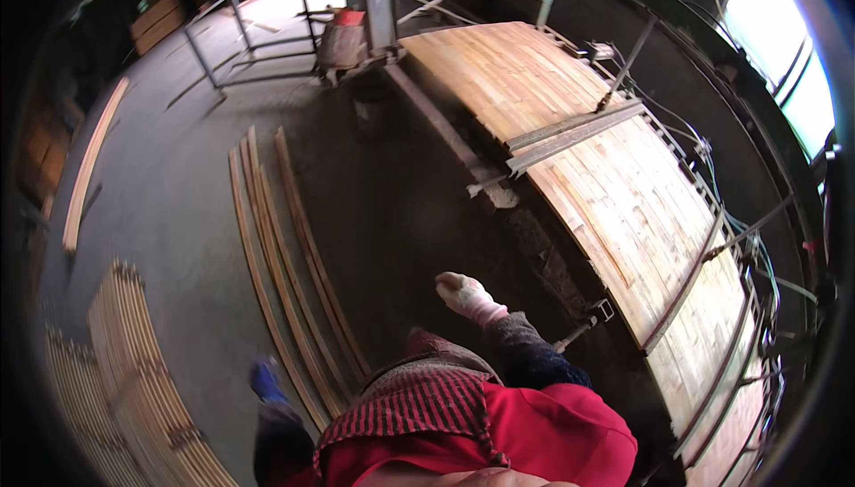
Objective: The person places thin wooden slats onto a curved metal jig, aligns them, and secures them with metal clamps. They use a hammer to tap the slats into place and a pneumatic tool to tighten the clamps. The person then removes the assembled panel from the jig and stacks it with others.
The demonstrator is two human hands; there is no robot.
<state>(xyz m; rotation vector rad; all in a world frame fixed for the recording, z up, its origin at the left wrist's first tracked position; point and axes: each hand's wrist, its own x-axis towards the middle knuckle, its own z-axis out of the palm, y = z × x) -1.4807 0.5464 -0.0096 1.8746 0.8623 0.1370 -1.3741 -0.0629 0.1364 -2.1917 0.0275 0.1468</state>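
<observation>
My right hand [465, 295], in a pale glove with a pinkish cuff, hangs over the dark floor in front of me. Its fingers are curled in and nothing shows in them. Low on the left is my left hand [266, 382] in a blue glove; it is small and smeared, so its fingers cannot be made out. Long thin wooden strips [267, 220] lie on the floor between my left hand and my right. To the right of my right hand stretches a large panel of joined wooden boards [614, 211] on a press, crossed by metal bars [579, 138].
Bundles of stacked strips [147, 371] lie at the lower left, and another long board [93, 166] farther off. A metal frame [267, 55], a reddish container [342, 40] and a post [378, 1] stand at the back. A clamp end [598, 313] juts from the press's near edge.
</observation>
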